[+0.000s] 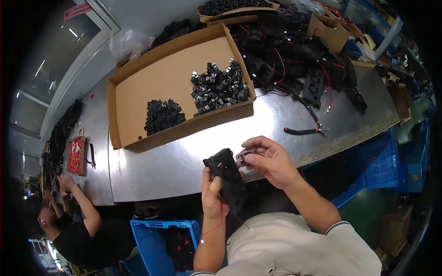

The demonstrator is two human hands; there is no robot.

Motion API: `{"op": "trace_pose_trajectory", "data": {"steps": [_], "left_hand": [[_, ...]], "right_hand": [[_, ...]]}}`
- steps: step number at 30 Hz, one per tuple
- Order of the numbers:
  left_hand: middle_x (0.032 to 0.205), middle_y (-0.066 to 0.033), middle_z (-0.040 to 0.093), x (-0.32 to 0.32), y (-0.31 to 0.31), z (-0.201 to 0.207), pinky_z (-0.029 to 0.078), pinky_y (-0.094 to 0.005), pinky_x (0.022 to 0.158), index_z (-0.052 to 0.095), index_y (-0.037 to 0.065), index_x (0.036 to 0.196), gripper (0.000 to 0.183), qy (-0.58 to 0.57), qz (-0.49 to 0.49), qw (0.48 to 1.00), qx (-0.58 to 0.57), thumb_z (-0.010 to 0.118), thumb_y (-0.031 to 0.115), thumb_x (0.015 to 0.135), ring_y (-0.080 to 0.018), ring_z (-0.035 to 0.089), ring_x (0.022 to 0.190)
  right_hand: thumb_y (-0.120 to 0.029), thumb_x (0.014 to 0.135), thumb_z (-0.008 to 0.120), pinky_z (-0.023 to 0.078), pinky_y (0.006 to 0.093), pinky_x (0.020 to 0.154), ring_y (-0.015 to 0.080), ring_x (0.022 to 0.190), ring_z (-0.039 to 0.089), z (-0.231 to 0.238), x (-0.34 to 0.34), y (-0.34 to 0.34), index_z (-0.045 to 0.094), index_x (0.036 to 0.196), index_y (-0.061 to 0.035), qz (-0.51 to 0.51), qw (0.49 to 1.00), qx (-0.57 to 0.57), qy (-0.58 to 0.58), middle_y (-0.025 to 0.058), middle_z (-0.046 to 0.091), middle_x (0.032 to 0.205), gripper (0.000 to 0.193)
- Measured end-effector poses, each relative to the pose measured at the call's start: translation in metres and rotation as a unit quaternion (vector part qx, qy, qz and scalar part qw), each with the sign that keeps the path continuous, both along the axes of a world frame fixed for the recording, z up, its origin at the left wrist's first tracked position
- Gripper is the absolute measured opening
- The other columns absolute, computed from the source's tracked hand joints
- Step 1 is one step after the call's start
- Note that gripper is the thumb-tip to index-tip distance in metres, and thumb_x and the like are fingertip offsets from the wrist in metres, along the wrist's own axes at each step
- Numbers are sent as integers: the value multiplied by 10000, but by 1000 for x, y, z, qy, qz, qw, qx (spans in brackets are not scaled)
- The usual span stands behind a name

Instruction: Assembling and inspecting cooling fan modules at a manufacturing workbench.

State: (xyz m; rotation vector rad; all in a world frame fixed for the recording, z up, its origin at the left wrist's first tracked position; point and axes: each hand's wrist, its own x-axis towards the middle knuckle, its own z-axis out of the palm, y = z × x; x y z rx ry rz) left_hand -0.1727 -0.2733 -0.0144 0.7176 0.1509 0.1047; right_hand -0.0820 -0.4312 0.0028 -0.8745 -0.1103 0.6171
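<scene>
My left hand (212, 198) is closed around a long black plastic housing (231, 181), with the thumb lying on its face. A thin red wire (212, 227) with a white connector dangles from the housing beside my wrist. Between thumb and fingers, my right hand (272, 164) pinches a small black part with a shiny metal end (243, 158), right at the housing's upper right edge. Whether part and housing touch I cannot tell. Beyond my hands, a shallow cardboard tray (184, 126) holds a heap of black-and-metal parts (220, 87) and a smaller heap of black pieces (163, 116).
Pliers (301, 132) lie on the metal table (156, 177) at right, before a pile of wired black housings (313, 87). Blue crates (159, 224) stand below the table's front edge. At left, a co-worker (87, 225) sits near a box of red parts (77, 156) and second pliers (92, 154).
</scene>
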Motion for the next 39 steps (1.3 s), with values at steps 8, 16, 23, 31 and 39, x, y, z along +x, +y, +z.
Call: {"op": "trace_pose_trajectory", "data": {"steps": [8, 16, 23, 31, 39], "left_hand": [[1300, -123, 556, -6, -2, -12, 432, -367, 1057, 428, 53, 1388, 517, 11, 46, 998, 42, 603, 223, 933, -242, 553, 1195], [1296, -118, 535, -5, -1, -11, 414, -323, 1025, 443, 42, 1338, 499, -4, 53, 996, 71, 664, 136, 901, -191, 528, 1173], [1308, -101, 503, -5, -5, -18, 417, -337, 1018, 450, 35, 1336, 585, -1, 60, 993, 102, 740, 75, 829, -188, 519, 1168], [1330, -124, 514, 5, 4, 8, 455, -337, 997, 424, 10, 1365, 627, -12, -5, 977, 214, 725, 23, 815, -223, 544, 1185], [1413, -203, 428, 48, 70, 63, 431, -473, 1001, 379, 61, 1447, 709, -185, 31, 933, -306, 682, 318, 860, -316, 470, 1257]], "right_hand": [[51, 887, 624, 515, 250, 831, 127, 947, 613, -4, -10, 21, 651, 1096, 28, 18, 993, -68, -98, 65, 619, 1070, 212], [80, 868, 629, 505, 253, 829, 142, 962, 594, 2, -17, 20, 641, 1106, 29, -20, 931, -207, -299, 78, 573, 1089, 244], [86, 859, 640, 514, 263, 841, 146, 983, 598, 1, -18, 15, 638, 1097, 28, -23, 940, -195, -280, 81, 576, 1084, 245], [76, 888, 605, 519, 279, 881, 171, 1006, 637, -3, -15, 1, 612, 1166, 37, 7, 992, -54, -112, 94, 622, 1125, 282], [-5, 954, 549, 516, 325, 942, 263, 1116, 632, -31, -38, 19, 511, 1281, 40, 59, 998, 12, 21, 145, 596, 1213, 332]]}}
